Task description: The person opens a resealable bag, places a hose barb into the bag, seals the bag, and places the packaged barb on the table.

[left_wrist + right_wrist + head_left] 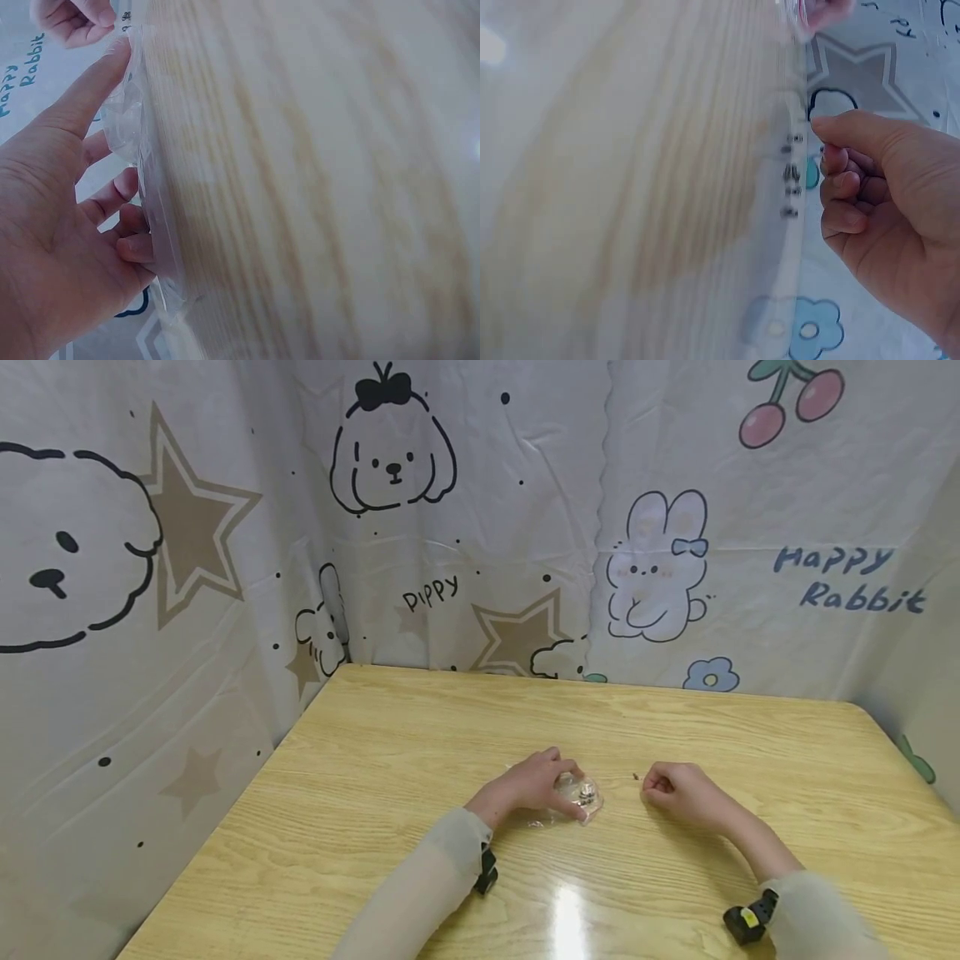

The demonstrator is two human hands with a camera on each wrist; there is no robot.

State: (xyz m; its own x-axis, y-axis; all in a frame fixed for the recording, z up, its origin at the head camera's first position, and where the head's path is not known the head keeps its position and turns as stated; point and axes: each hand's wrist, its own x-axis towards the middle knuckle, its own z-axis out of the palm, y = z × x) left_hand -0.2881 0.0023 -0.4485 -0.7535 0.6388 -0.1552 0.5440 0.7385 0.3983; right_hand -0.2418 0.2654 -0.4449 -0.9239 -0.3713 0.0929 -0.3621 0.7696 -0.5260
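My left hand point(531, 783) holds a crinkled clear plastic bag point(589, 797) low over the table, its thumb and fingers bent around it. Some small dark and silvery contents show through the bag's right end. To the right, my right hand point(684, 793) rests near the tabletop with its fingers curled and the thumb against the index finger; nothing shows in that pinch. Just left of its fingertips lies a tiny brown piece point(635, 776). Several small dark bits point(791, 172) appear beside the curled fingers in the right wrist view, too blurred to name.
The wood-grain table point(360, 760) stretches around both hands, glossy with a bright reflection near the front. A white printed curtain point(465, 527) hangs behind it and along both sides. Each forearm carries a black wrist camera, the left one point(486, 868) and the right one point(750, 920).
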